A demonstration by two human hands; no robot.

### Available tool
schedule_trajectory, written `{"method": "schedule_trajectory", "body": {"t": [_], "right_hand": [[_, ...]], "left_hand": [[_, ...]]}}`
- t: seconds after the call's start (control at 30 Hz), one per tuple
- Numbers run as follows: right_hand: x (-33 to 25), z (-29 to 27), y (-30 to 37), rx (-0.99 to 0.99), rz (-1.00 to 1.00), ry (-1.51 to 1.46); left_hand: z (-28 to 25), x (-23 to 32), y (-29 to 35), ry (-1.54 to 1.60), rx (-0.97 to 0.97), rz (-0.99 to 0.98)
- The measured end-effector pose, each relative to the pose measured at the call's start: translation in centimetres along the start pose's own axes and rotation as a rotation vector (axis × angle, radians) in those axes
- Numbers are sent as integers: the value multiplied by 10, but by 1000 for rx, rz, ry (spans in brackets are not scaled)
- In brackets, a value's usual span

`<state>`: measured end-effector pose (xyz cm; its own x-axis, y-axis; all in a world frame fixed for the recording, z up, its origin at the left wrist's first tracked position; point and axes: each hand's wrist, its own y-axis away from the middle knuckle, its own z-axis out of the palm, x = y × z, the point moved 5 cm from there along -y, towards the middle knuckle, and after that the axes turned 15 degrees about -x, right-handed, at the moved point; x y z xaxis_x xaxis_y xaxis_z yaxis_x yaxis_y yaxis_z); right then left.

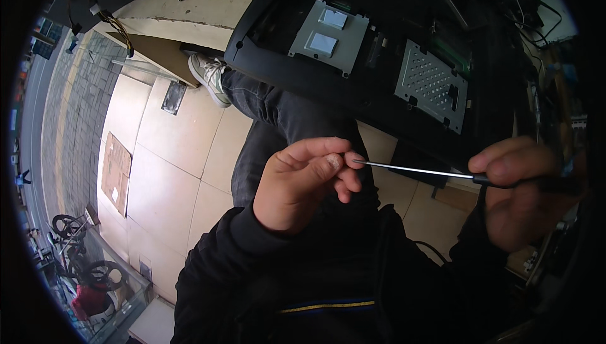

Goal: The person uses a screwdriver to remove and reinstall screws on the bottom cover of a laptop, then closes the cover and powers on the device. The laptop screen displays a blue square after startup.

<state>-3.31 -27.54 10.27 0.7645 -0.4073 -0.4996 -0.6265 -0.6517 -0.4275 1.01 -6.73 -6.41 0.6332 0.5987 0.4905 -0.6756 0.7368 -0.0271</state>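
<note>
My right hand [521, 186] grips a screwdriver [416, 170] by its black handle, with the thin metal shaft pointing left. The shaft's tip meets the fingertips of my left hand [303, 183], which are pinched together. Whatever lies between those fingers, if anything, is too small to make out. Beyond both hands is a large black device casing [278, 66], opened up. Fixed inside it are a silver metal plate [344, 28] with two pale pads and a perforated metal bracket [429, 85]. Neither hand touches the casing.
A pale worktop [196, 3] with small dark parts lies at the far left, cables [113, 22] hanging by its edge. Cardboard [117, 173] rests on the tiled floor [170, 180]. More cables [546, 19] run at the far right. A bicycle [82, 249] stands at the lower left.
</note>
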Motion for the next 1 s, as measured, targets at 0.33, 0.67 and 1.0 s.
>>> {"method": "schedule_trajectory", "body": {"t": [0.33, 0.67, 1.0], "right_hand": [[6, 20, -1, 102, -112, -53], [6, 19, -5, 20, -133, -114], [14, 15, -9, -157, -8, -180]], "left_hand": [[0, -2, -1, 82, -86, 13], [3, 1, 0, -179, -9, 76], [2, 1, 1, -135, -83, 53]]}}
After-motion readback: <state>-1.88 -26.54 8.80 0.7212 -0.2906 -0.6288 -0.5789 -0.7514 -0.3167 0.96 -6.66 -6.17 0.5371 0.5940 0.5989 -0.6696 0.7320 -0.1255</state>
